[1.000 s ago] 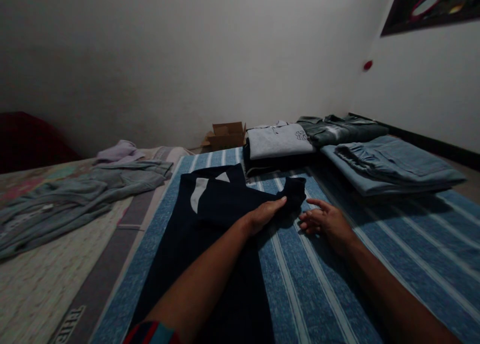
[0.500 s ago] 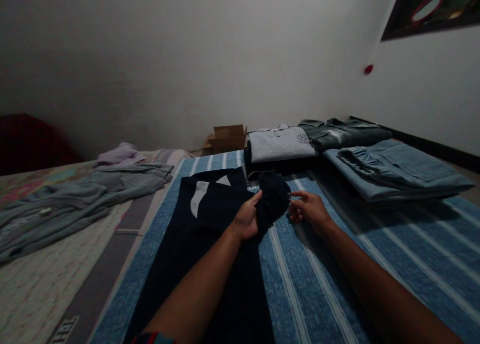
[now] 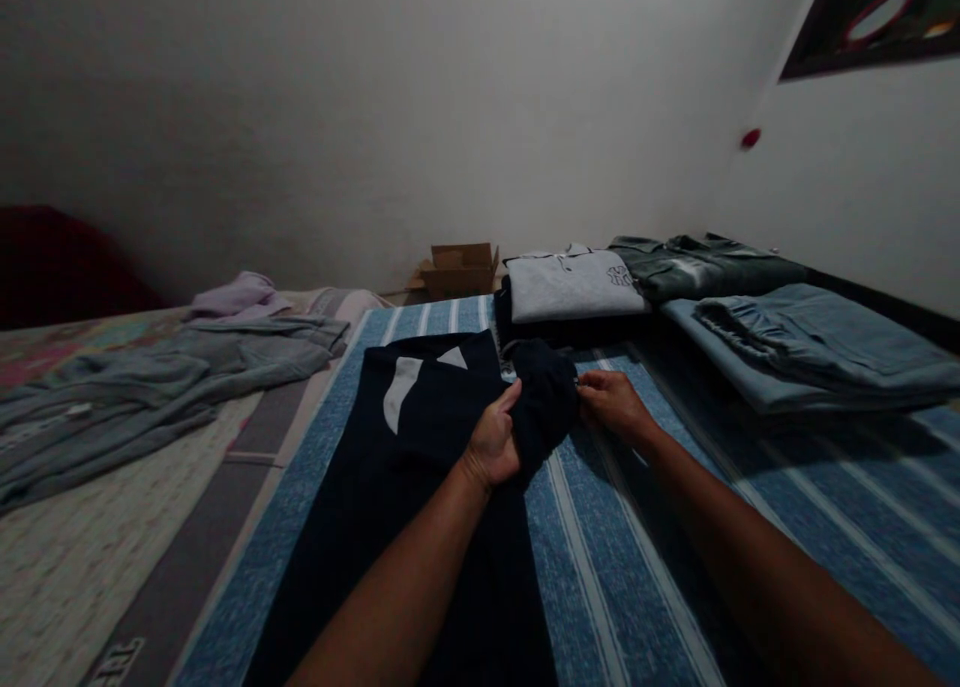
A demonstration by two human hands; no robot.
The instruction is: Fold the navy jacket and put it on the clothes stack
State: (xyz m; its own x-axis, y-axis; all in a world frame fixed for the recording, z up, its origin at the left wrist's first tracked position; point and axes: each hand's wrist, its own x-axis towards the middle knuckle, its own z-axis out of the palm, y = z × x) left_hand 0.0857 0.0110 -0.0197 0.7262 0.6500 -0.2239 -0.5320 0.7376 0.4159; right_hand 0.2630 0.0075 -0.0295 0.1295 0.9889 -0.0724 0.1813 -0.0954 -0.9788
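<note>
Navy sleeve (image 3: 546, 399), mid-fold over the shirt (image 3: 409, 447), is clasped by the left hand (image 3: 493, 449) and pinched by the right hand (image 3: 611, 401); laying it flat seems called for.

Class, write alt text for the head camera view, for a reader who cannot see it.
The left hand grips and the right hand pinches the bunched sleeve of a navy garment spread on a blue striped sheet. Folded clothes lie beyond.
</note>
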